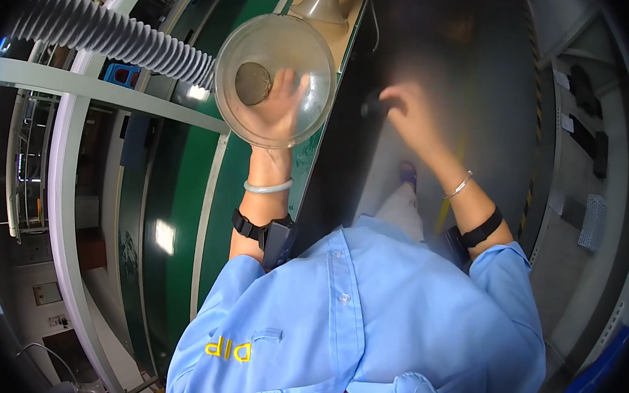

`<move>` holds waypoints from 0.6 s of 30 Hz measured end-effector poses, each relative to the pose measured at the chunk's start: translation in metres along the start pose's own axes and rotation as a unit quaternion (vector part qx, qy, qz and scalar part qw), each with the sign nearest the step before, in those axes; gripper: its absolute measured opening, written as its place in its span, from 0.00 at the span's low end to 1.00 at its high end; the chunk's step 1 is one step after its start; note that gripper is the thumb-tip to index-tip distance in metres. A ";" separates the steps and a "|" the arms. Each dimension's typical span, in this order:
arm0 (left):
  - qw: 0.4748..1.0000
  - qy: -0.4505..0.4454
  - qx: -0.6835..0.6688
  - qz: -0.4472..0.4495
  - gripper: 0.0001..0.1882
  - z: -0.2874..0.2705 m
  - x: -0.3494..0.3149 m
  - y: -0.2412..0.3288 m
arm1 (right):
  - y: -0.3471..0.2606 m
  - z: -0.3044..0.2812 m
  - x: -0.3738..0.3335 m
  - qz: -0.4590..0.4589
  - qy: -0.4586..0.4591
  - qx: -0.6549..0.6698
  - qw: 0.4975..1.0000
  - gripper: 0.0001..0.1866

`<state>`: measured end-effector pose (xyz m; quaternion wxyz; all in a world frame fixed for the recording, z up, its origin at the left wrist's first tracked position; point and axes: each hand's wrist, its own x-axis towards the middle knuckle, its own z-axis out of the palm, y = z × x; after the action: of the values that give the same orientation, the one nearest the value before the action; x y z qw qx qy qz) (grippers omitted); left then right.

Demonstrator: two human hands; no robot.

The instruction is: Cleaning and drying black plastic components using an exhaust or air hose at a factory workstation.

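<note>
A clear, round funnel-shaped hood [297,40] sits at the end of a grey corrugated hose [131,38]. My left hand [281,105] shows through its clear wall, fingers spread and apart; whether they touch the hood I cannot tell. Beside those fingers, the hood's round dark opening [252,84] is visible. To the right, my right hand [407,111] is raised over the floor, its thumb and fingers curled. A small dark thing [372,106] is at its fingertips, too blurred to name.
Green work surface [173,207] runs along my left, with a pale metal frame [72,177] beyond it. A second clear hood [321,3] stands over a brown board [349,23] at the far end. Shelving [575,165] lines the right side, past a dark floor [489,136].
</note>
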<state>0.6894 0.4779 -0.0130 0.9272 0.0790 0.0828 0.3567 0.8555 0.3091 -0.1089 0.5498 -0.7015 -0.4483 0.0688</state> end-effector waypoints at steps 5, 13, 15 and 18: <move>0.983 0.066 0.156 0.075 0.33 0.013 -0.021 -0.025 | -0.112 -0.006 0.036 -0.063 0.095 0.162 0.980 0.14; 0.898 -0.145 0.343 0.234 0.30 -0.035 0.034 -0.006 | -0.159 0.059 0.011 -0.205 -0.085 0.274 0.936 0.15; 0.909 -0.139 0.322 0.224 0.29 -0.028 0.007 -0.033 | -0.153 0.049 0.019 -0.235 -0.083 0.269 0.931 0.16; 0.924 -0.127 0.288 0.219 0.27 -0.005 -0.032 -0.065 | -0.161 0.033 0.025 -0.403 -0.093 0.225 0.882 0.17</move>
<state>0.7073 0.4096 -0.0276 0.7659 0.4034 0.0444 0.4988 0.7617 0.3485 0.0225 0.6288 -0.3078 -0.7140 0.0053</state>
